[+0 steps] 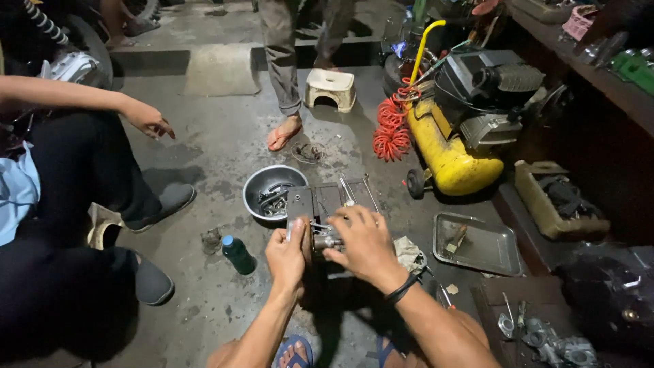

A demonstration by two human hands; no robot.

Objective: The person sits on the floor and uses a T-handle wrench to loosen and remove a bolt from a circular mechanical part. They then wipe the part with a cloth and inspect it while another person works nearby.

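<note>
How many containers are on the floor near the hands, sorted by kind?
Round metal bowl: 1
Flat metal tray: 1
Green bottle with a blue cap: 1
Tan tub: 1
Total: 4

Concrete floor (225, 136), stained: metal bowl (272, 191), green bottle (238, 254), steel tray (477, 243), plastic stool (330, 88), yellow air compressor (446, 153), rag (409, 253).

Bare forearms, black band (403, 289) on the right wrist, blue flip-flops (294, 352) on bare feet
</note>
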